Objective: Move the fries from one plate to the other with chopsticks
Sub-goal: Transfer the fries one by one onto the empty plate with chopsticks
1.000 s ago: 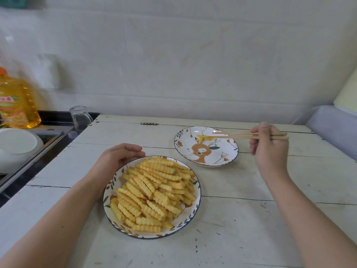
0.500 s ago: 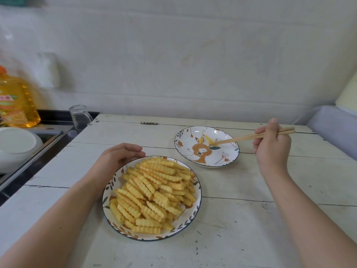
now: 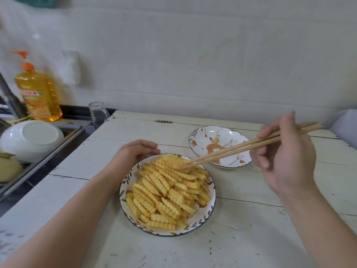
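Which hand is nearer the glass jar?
Left. The left hand rests at the full plate's far-left rim, just this side of the glass jar. The right hand holds chopsticks far across the table.

Oil btl [image 3: 39, 93], glass jar [image 3: 97, 113], white bowl [image 3: 29, 140] at left by sink.
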